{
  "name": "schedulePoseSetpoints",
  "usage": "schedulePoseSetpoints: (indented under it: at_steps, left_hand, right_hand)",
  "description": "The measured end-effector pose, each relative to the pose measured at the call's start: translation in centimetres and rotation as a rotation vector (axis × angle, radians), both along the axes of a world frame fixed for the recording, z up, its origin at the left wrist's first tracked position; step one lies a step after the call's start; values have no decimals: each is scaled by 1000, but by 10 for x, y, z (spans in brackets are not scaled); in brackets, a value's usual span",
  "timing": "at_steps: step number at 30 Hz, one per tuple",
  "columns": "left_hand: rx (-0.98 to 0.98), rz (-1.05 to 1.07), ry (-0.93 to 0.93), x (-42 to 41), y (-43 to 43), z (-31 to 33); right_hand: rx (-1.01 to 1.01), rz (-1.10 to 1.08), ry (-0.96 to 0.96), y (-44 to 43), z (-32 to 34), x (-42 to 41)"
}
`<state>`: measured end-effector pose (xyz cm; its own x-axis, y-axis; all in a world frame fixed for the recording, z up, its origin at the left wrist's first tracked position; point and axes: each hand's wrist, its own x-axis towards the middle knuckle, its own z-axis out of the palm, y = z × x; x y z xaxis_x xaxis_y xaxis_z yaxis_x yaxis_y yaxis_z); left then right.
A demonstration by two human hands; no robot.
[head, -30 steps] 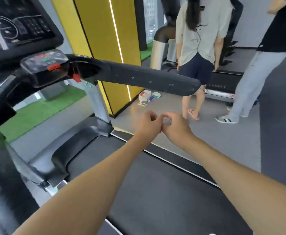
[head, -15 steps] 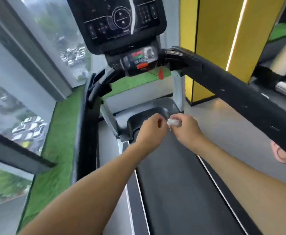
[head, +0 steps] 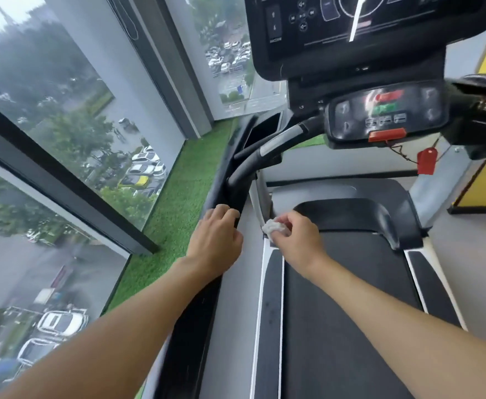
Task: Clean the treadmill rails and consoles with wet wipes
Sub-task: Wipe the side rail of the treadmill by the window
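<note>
Stage: start, we judge | our right hand [head: 297, 236] pinches balled wet wipe [head: 271, 226] | our left hand [head: 216, 237] curls over left rail [head: 197, 309] | rails, console [head: 322, 38] left to wipe

console [head: 379, 33] above belt [head: 348, 312]; rail [head: 204, 283] left of belt.

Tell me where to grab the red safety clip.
Pinch the clip by its flat red body, likely from the front: it hangs free on a cord under the console, broad face toward you.
</note>
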<state>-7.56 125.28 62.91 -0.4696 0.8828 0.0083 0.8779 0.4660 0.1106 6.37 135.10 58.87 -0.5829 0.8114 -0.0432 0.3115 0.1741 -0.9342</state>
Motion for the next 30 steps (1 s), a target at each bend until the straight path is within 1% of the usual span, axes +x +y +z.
schedulePoseSetpoints:
  at_steps: [2,6,8,12,16,23,27,30]
  left_hand:
    - [-88,38,67,-29,9,-10]
    - [-147,95,123,-75,27,-39]
    - [-106,85,184,-88,31,-57]
    - [89,41,241,-99,30,-76]
    - [193,29,248,-103,28,-85]
    - [239,28,255,-105,26,-89]
    - [241,16,264,-107,26,-91]
    - [246,18,275,-108,25,-92]
  right_hand:
    - [-39,27,17,16,-25,-29]
    - [-17,66,87,43,-71,-92]
    - [3,80,139,53,-89,-122]
    - [68,95,266,53,-107,-166]
    - [163,63,370,54,-114,-185]
    - [272,30,444,37,-121,-191]
    - [181,-14,414,40,-129,-195]
    - [170,54,416,30,-135,-188]
